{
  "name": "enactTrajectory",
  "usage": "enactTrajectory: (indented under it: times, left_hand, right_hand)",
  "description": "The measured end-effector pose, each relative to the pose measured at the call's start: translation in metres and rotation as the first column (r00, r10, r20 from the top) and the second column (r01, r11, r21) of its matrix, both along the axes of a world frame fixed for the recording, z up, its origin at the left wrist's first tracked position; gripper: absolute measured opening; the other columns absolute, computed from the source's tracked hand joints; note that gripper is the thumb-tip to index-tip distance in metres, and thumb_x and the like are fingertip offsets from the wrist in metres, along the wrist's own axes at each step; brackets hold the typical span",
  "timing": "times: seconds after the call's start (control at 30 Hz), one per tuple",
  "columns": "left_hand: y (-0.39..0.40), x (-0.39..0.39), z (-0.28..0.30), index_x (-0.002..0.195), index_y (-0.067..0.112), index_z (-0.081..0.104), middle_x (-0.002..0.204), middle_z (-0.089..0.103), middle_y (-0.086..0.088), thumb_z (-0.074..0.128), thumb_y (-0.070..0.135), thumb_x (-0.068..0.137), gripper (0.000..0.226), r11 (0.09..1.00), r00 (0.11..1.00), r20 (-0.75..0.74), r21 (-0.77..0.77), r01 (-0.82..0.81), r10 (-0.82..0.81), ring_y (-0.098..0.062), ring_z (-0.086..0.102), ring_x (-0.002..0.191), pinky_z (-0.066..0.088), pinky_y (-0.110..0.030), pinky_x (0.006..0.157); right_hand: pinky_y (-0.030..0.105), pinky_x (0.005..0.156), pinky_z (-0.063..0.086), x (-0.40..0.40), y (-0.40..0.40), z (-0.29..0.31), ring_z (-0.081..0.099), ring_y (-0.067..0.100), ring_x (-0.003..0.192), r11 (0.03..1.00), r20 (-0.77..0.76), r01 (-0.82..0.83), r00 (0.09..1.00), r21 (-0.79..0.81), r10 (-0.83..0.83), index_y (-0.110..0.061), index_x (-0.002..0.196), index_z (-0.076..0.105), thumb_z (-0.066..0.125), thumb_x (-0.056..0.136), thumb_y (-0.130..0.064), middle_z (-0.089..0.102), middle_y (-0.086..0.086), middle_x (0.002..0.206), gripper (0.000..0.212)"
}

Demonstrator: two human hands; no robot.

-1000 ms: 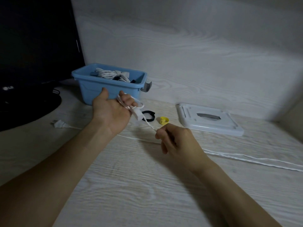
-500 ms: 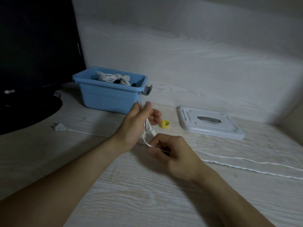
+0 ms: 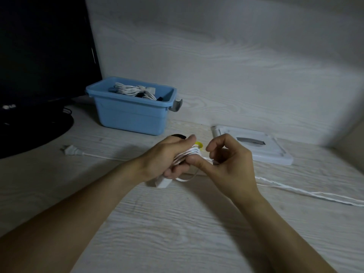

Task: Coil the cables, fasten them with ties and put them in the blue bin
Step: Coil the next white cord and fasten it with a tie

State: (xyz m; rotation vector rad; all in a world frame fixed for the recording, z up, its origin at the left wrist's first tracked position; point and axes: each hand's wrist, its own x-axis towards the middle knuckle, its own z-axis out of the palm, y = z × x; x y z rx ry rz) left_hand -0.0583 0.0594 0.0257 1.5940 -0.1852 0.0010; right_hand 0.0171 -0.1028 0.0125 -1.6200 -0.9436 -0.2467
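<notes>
Far to the left of the blue bin (image 3: 131, 117) stands a dark monitor (image 3: 39, 56) on its round base. Just in front of the bin and to its left, a white plug (image 3: 71, 151) lies flat on the bench (image 3: 177, 233), its thin cord trailing toward the hands. Inside the bin sits a coiled white cable bundle (image 3: 134, 90), already tied, and a grey latch hangs off the bin's right end. In front of the bin and to its right, the left hand (image 3: 169, 156) grips the white cable (image 3: 187, 156), several loops wound round its fingers, with a white adapter block (image 3: 160, 182) dangling beneath the palm. A black tie (image 3: 179, 136) peeks out behind that hand, and a small yellow ring (image 3: 199, 145) shows between the two hands. Next comes the right hand (image 3: 228, 164), fingers curled, pinching the cable strand where it leaves the coil. Further right of the bin, a white lid (image 3: 256, 148) rests flat on the bench. The loose length of the cable runs away across the bench toward the right edge.
</notes>
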Motion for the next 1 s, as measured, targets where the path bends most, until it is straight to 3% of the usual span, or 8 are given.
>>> enactTrajectory:
  times: [0.13,0.27,0.4,0.53,0.8,0.9,1.0]
  left_hand:
    - [0.007,-0.002,0.001,0.072,0.008,0.063,0.045,0.029,0.002,0.041,0.058,0.089,0.058,0.986,0.988,-0.151,0.159,0.056,-0.031,-0.010,0.017,0.037,0.012,-0.026,0.041]
    - [0.002,-0.003,0.001,0.076,0.012,0.051,0.051,0.039,0.003,0.045,0.067,0.086,0.057,0.984,0.965,-0.261,0.169,0.057,-0.011,-0.006,0.016,0.040,0.010,-0.020,0.040]
    - [0.007,-0.003,-0.001,0.097,-0.009,0.056,0.070,0.040,-0.015,0.046,0.072,0.084,0.083,0.966,0.946,-0.311,0.202,0.161,-0.093,-0.013,0.018,0.044,0.017,-0.018,0.039]
    - [0.005,-0.005,0.003,0.074,0.005,0.058,0.043,0.030,0.000,0.035,0.066,0.086,0.066,0.965,0.936,-0.329,0.180,0.189,-0.122,-0.008,0.019,0.035,0.015,-0.019,0.037]
    - [0.007,-0.007,0.009,0.079,0.009,0.058,0.048,0.027,0.006,0.026,0.075,0.089,0.075,0.958,0.930,-0.355,0.223,0.181,-0.093,-0.006,0.017,0.039,0.014,-0.023,0.042]
    - [0.007,-0.009,0.012,0.095,0.010,0.061,0.052,0.026,0.005,0.019,0.074,0.084,0.077,0.947,0.921,-0.377,0.251,0.199,-0.094,-0.006,0.015,0.043,0.013,-0.024,0.044]
    - [0.005,-0.009,0.013,0.093,0.006,0.054,0.052,0.025,0.006,0.012,0.080,0.077,0.087,0.938,0.911,-0.406,0.284,0.201,-0.073,-0.005,0.016,0.042,0.015,-0.022,0.045]
  right_hand:
    - [0.018,0.049,0.035,0.002,-0.001,-0.001,0.041,0.006,0.050,0.995,-0.017,-0.101,0.995,-0.008,0.101,-0.018,0.077,0.064,0.085,0.066,-0.040,0.051,-0.010,0.060,0.033]
    - [0.028,0.048,0.037,0.009,-0.007,0.000,0.045,0.018,0.051,0.967,0.028,-0.237,0.970,-0.095,0.241,-0.015,0.079,0.067,0.087,0.074,-0.026,0.053,-0.002,0.066,0.023]
    - [0.027,0.052,0.040,0.012,-0.009,0.002,0.052,0.018,0.062,0.947,0.066,-0.313,0.946,-0.068,0.317,-0.005,0.081,0.070,0.087,0.071,-0.009,0.055,0.006,0.078,0.020]
    - [0.028,0.054,0.042,0.015,-0.004,-0.001,0.054,0.018,0.064,0.970,0.126,-0.244,0.962,0.003,0.241,-0.009,0.078,0.070,0.088,0.070,-0.013,0.056,0.008,0.076,0.019]
    - [0.019,0.055,0.032,0.005,0.003,-0.004,0.035,0.007,0.053,0.993,0.192,-0.115,0.975,-0.018,0.117,-0.019,0.079,0.063,0.077,0.083,-0.026,0.041,-0.011,0.060,0.016]
    - [0.015,0.056,0.030,0.000,0.003,-0.002,0.034,0.005,0.052,0.997,0.257,-0.074,0.964,-0.007,0.073,-0.020,0.079,0.064,0.077,0.082,-0.026,0.038,-0.014,0.058,0.015]
    - [0.013,0.056,0.030,-0.001,0.001,0.002,0.034,0.005,0.052,0.999,0.312,-0.041,0.949,0.002,0.038,-0.017,0.078,0.067,0.081,0.078,-0.022,0.037,-0.013,0.058,0.015]
